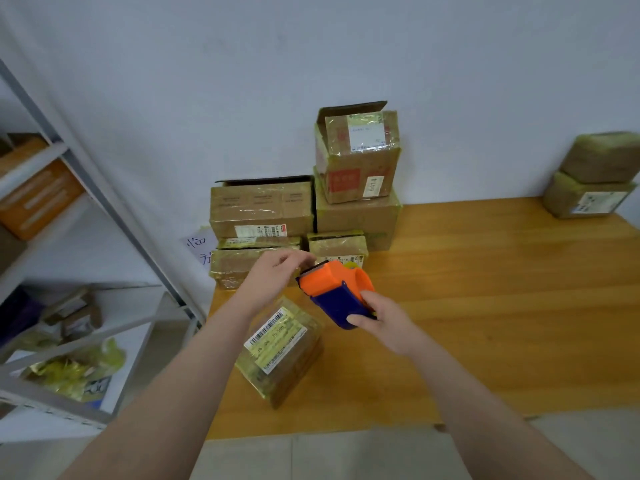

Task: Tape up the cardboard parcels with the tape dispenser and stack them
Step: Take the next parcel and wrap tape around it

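Note:
An orange and blue tape dispenser [337,292] is held in the air above the wooden table [485,306]; my right hand [381,320] grips its blue handle. My left hand [273,275] is at the dispenser's front edge, its fingertips curled together there as if pinching the tape end, which I cannot make out. Below the hands a small taped cardboard parcel [280,351] with a barcode label lies tilted near the table's front left. A pile of several cardboard parcels [263,209] stands at the back against the wall, the top one [356,150] with a flap open.
Two stacked taped parcels [592,181] sit at the table's far right corner. A grey metal shelf rack [104,202] with boxes and bags stands at the left. The table's front edge runs just below the tilted parcel.

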